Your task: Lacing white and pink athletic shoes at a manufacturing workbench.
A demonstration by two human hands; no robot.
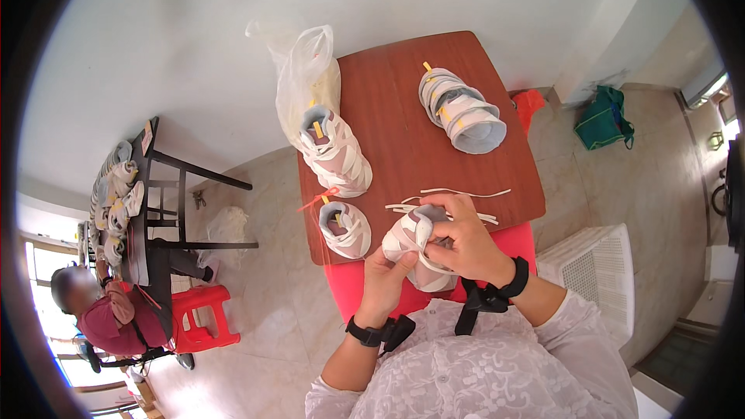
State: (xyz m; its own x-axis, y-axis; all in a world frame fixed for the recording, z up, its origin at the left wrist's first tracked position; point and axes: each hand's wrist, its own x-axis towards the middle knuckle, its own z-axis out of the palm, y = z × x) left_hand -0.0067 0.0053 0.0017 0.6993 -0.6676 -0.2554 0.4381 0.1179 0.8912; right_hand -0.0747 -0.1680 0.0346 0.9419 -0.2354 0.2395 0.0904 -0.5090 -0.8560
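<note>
At the near edge of the table I hold a pale pink and white shoe upper (402,237). My left hand (382,285) is closed on its side, thumb across the front. My right hand (470,242) has its fingers pinched at the lacing, where a white shoelace (439,267) loops; the fingertips are partly hidden. Left of it stands a similar laced upper (351,239) with a yellow tab and an orange-red tie. Behind that, several laced uppers (341,157) are stacked together. Loose white laces (466,192) lie just beyond my right hand.
The brown table (388,109) bears a nested row of uppers (475,130) at the far right. A clear plastic bag (305,70) hangs at its left. Beside me are a white basket (594,271) and a pink seat (516,244). Leftward, a person (128,318) sits at a black table with more uppers.
</note>
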